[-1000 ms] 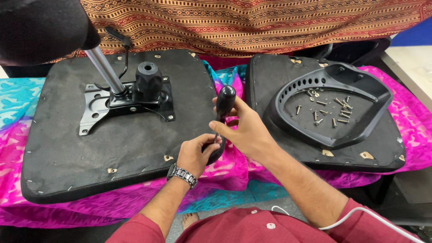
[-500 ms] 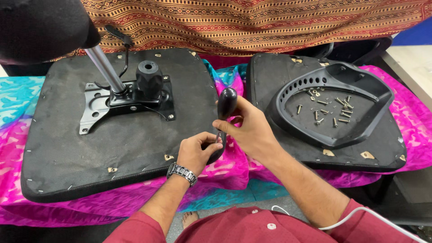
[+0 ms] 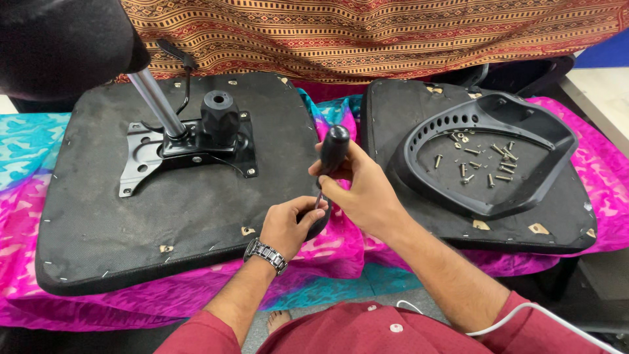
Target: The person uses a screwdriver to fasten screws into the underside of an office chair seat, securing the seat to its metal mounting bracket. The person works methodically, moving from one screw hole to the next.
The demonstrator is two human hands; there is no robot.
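My right hand (image 3: pixel 357 190) grips a screwdriver with a black handle (image 3: pixel 334 147), held nearly upright, tip down. My left hand (image 3: pixel 288 226), with a metal watch at the wrist, closes around a small dark part at the screwdriver's tip, at the right front edge of the upturned black seat cushion (image 3: pixel 98 223). A black metal mechanism plate (image 3: pixel 187 151) with a round socket and a chrome lever is fixed to the cushion's underside.
A second black padded panel (image 3: pixel 557 216) lies at the right, bearing a curved black plastic piece (image 3: pixel 498 134) with several loose screws (image 3: pixel 481 164) inside it. A pink and turquoise cloth covers the table. A striped orange fabric hangs behind. A black armrest shape fills the upper left.
My hands and the screwdriver have shifted only slightly. The screwdriver handle stands a little more upright. Nothing else has moved.
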